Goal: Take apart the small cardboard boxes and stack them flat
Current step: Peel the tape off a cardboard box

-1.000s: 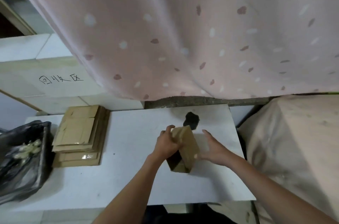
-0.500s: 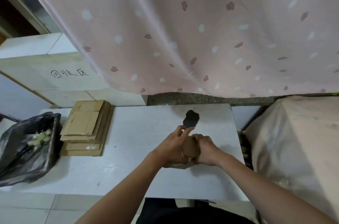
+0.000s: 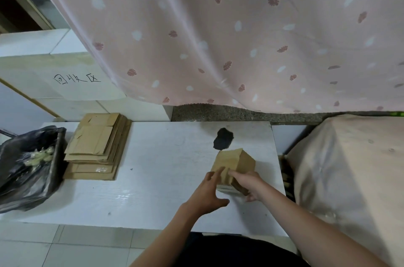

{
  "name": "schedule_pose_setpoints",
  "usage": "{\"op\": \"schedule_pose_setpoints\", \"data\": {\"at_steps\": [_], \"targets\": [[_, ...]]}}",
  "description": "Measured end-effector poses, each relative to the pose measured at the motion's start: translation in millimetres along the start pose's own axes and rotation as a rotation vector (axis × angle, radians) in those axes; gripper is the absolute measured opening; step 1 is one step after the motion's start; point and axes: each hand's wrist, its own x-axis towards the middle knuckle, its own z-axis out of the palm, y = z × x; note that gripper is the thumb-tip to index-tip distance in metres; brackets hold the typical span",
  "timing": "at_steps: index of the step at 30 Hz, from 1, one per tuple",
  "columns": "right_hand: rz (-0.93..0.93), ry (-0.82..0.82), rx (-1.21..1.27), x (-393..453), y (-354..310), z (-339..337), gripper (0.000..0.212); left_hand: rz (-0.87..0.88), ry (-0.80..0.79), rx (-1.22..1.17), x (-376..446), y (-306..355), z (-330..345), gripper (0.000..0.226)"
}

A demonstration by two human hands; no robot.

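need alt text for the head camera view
Two bare hands, left hand and right hand, work on a small brown cardboard box on a white table. A stack of flattened brown cardboard lies far left, beside a black plastic bag.

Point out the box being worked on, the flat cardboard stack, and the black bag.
cardboard box (image 3: 237,160): head view, top face.
flat stack (image 3: 96,142): head view, top sheet.
black bag (image 3: 26,179): head view, front side.

You see a matt brown cardboard box (image 3: 235,165), a stack of flattened cardboard (image 3: 98,146), a smooth, faintly glossy white tabletop (image 3: 153,179), a shiny black plastic bag (image 3: 26,170), and a soft pink cloth curtain (image 3: 218,37).
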Motion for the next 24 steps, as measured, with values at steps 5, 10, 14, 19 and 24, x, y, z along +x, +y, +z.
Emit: {"op": "schedule_pose_setpoints", "data": {"at_steps": [5, 10, 14, 19, 24], "targets": [[-0.347, 0.239, -0.554, 2.6, -1.3, -6.5, 0.096, 0.021, 0.266, 0.024, 0.7, 9.1, 2.5, 0.074], [-0.681, 0.174, -0.889, 3.1, 2.5, -14.0, 0.084, 0.044, 0.274, 0.165, 7.0, -0.1, -8.2, 0.086], [-0.778, 0.134, -0.934, 2.3, 8.5, -16.8, 0.084, -0.024, 0.126, 0.203, 14.5, -8.0, -6.4, 0.097], [-0.64, 0.223, -0.639, -0.3, 7.7, -13.4, 0.091, -0.221, 0.066, -0.07, 19.2, -6.1, -0.1, 0.074], [-0.483, 0.123, -0.362, 3.4, 7.0, -2.9, 0.072, -0.243, 0.107, -0.123, 17.8, -10.0, 5.3, 0.048]]}}
